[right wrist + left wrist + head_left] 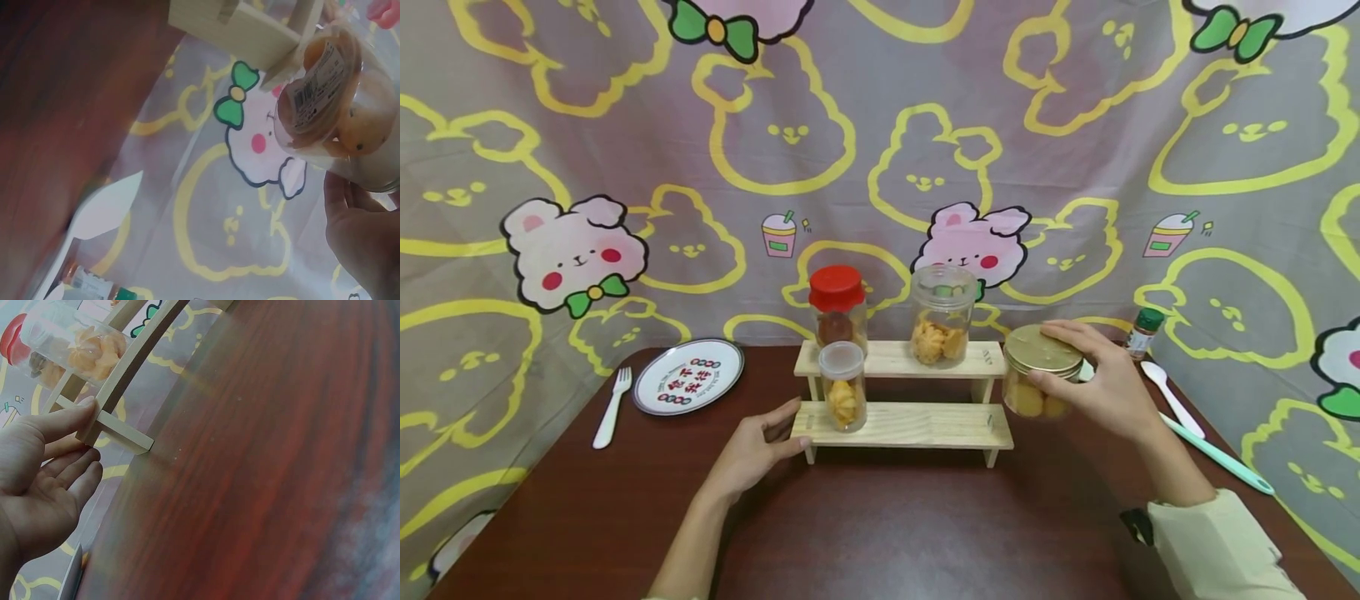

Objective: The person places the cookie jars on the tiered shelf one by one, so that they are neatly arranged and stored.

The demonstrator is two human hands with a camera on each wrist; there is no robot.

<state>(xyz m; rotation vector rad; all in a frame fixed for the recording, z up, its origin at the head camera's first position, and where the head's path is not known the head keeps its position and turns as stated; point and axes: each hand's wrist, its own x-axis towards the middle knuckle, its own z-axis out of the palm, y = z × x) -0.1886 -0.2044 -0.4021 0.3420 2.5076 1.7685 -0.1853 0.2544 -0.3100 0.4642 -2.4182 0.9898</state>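
Note:
My right hand grips a clear jar with a gold lid by its lid, just off the right end of a two-step wooden rack. Round biscuits and a barcode label show through its wall in the right wrist view. At the rack's other end, my left hand pinches the lower step, thumb on top and a finger beneath. A small white-lidded jar with a yellow snack stands on that step. On the upper step are a red-lidded jar and a clear-lidded jar of cookies.
To the left on the brown table lie a white plate with red lettering and a white fork. Along the right edge are a green-capped bottle, a white spoon and a mint-coloured handle. Patterned cloth hangs behind.

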